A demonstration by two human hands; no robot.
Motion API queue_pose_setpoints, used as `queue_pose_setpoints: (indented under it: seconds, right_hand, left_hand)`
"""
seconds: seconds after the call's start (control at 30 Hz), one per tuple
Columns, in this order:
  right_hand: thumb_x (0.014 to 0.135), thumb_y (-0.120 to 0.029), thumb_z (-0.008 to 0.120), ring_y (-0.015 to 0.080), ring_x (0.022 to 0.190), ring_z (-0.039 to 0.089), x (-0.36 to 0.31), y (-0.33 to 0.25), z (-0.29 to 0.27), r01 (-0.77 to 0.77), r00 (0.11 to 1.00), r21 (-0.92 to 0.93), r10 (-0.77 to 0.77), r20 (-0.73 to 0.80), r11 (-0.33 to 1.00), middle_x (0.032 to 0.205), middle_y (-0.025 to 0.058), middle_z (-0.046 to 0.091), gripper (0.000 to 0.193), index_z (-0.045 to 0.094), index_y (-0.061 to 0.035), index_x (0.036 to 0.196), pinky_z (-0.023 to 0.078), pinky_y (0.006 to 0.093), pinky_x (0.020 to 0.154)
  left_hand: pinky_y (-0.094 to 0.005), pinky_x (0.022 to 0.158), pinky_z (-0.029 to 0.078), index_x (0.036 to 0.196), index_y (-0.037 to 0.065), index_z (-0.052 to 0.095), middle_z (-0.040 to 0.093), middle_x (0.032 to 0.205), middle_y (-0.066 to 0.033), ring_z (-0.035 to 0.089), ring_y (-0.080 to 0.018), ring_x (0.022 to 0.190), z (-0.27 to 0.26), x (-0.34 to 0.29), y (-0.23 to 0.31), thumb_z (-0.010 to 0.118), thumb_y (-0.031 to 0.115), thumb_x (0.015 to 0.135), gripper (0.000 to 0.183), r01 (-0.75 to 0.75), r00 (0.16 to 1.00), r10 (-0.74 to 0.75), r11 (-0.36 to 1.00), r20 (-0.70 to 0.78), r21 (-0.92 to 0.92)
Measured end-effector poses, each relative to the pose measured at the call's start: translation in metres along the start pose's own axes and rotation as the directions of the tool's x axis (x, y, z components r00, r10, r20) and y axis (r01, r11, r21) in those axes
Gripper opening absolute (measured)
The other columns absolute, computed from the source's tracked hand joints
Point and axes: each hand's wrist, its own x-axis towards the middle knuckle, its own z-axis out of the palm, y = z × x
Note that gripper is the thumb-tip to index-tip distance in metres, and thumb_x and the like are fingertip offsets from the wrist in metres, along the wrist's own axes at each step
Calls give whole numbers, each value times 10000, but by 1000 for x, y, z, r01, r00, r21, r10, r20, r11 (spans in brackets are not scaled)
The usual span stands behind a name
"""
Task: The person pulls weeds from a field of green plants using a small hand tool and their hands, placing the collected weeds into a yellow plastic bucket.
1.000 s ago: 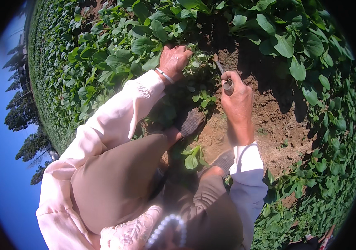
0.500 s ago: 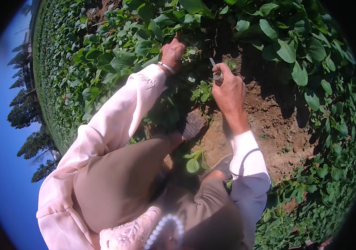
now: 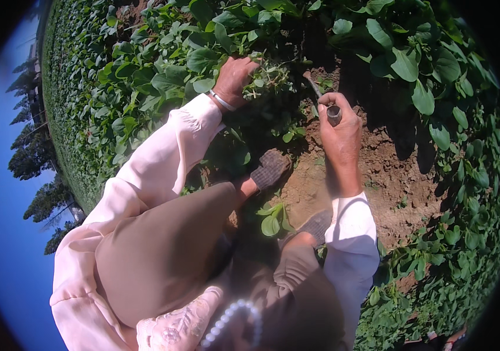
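My left hand (image 3: 236, 79), with a pale band at the wrist, is closed at the edge of the leafy plants. A bunch of thin-stemmed green weeds (image 3: 272, 79) sticks out from its fingers over the shaded soil. Off to the right, my right hand (image 3: 341, 130) is wrapped round a small hand tool with a narrow metal shaft (image 3: 314, 86). The dark round butt of its handle (image 3: 334, 114) faces up, and the shaft points away toward the soil beside the weeds. The tool's working end is too small to make out fully.
Dense broad-leaved crop plants (image 3: 127, 82) stand on the left, with more plants (image 3: 431, 70) on the right. Bare brown soil (image 3: 396, 175) lies between. A small leafy seedling (image 3: 271, 221) grows between my shoes (image 3: 272, 169). Trees (image 3: 30, 152) show at the far left.
My left hand has drawn back slightly, and a bunch of weeds now shows in it. My right hand has shifted right and a little nearer with the tool.
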Motion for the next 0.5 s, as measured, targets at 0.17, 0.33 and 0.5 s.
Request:
queue_pose_setpoints:
  seconds: [0.17, 0.33, 0.5]
  right_hand:
    - [883, -47, 658, 161, 580, 621, -53, 14, -29, -64, 991, -88, 53, -123, 994, 650, 74, 605, 132, 621, -91, 1001, 463, 304, 557]
    - [850, -47, 659, 272, 609, 655, -74, 8, -37, -52, 998, -210, 46, -37, 976, 676, 122, 623, 176, 623, -124, 1003, 477, 371, 563]
    - [817, -14, 632, 369, 665, 654, -75, 10, -26, 0, 999, -245, 9, 37, 969, 682, 155, 633, 229, 598, -138, 1006, 476, 440, 578]
  left_hand:
    - [-404, 802, 412, 1198, 67, 560, 629, 990, -121, 575, -320, 883, -34, -26, 79, 764, 331, 720, 583, -63, 995, 82, 961, 60, -271]
    - [-412, 757, 414, 916, 103, 580, 548, 822, -85, 573, -287, 832, -12, -52, 100, 670, 92, 628, 302, -182, 845, 288, 947, 451, -264]
    - [-430, 897, 378, 905, 134, 646, 607, 1023, -68, 532, -266, 1099, -14, -35, 91, 685, 98, 618, 291, -154, 925, 128, 987, 358, 47]
